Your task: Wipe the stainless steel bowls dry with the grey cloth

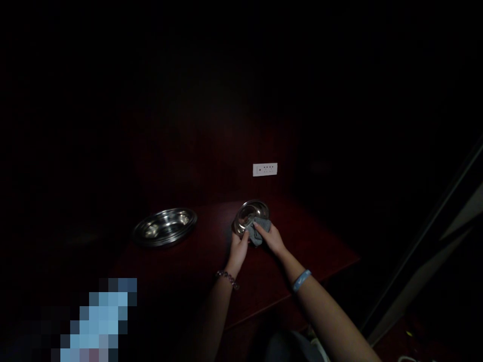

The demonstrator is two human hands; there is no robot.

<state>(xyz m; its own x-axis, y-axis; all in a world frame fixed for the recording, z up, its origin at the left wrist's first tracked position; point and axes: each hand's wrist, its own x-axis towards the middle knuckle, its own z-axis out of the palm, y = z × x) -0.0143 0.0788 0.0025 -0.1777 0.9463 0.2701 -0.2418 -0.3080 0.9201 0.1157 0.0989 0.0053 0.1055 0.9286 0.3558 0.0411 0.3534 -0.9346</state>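
While most of the room lies in darkness, the nearest thing that shows is a blurred pale-blue patch (pixel 100 322) at the lower left, too indistinct to name. Just beyond it, two bare forearms reach forward over a dark red counter (pixel 196 271). A beaded bracelet (pixel 227 278) circles the left wrist and a blue band (pixel 301 279) the right.

Farther out, the left hand (pixel 239 250) grips the near rim of a small steel bowl (pixel 251 215), fingers curled closed around its edge, holding it tilted up off the counter so that its hollow faces the camera. The right hand (pixel 270 238) has its fingers closed on a grey cloth (pixel 259 230), pressing it against the bowl's lower right inside and rim.

Left of the hands and well apart from them, a larger shallow steel dish (pixel 165 227) sits flat near the counter's far left corner.

Beyond the counter, on the dark wall behind the small bowl, a white socket plate (pixel 264 169) is mounted.
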